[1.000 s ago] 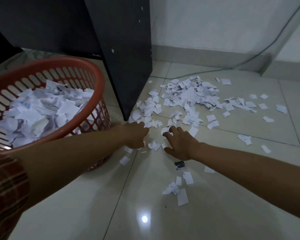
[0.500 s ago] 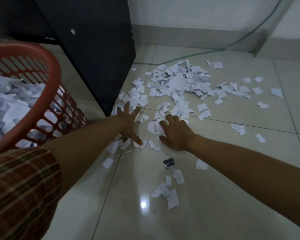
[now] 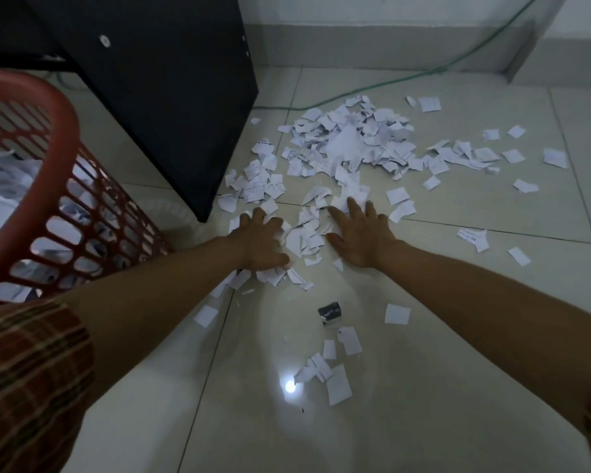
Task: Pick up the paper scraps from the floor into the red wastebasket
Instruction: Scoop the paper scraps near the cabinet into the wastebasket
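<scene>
Since a moment ago both hands have been spread flat on the floor (image 3: 423,387). The left hand (image 3: 258,242) and right hand (image 3: 364,235) are now pressed down either side of a small heap of scraps (image 3: 307,233), fingers extended, nothing yet gripped. A scoop is judged to be under way. More scraps are strewn beyond; the basket (image 3: 31,186), already holding paper, stands at left.
</scene>
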